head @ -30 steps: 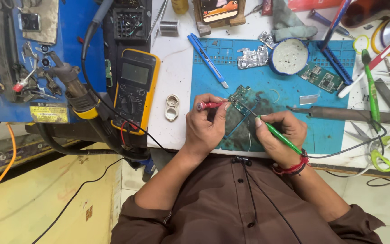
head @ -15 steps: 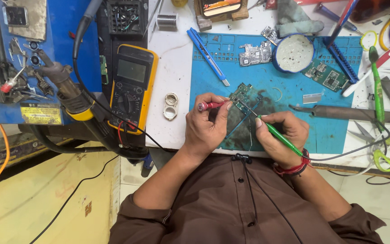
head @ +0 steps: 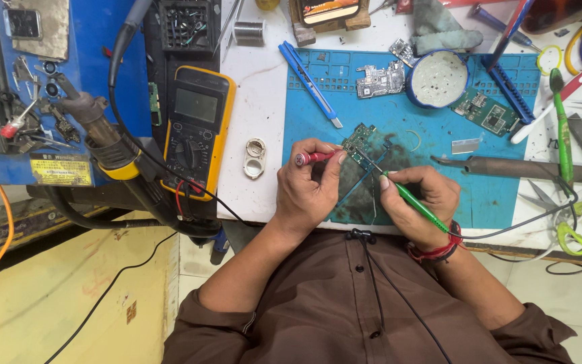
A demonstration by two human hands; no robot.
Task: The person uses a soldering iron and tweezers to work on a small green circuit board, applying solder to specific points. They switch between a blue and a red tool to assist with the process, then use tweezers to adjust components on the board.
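The left hand [head: 308, 185] is pinching a slim red-handled probe [head: 312, 158] and the right hand [head: 420, 202] a green one [head: 417, 203], fingers closed, over the small, light, fragile green circuit board [head: 360, 140], best held by its edges.

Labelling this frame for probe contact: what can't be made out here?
Head view only:
- Probe tips on the board: too small to tell which pads the red probe and green probe touch.
- Left hand and right hand: the palms and the mat beneath are hidden.
- Meter: screen too small to read.
- Tools at right: cut off by the frame edge.
- Phone: cut by the top edge.
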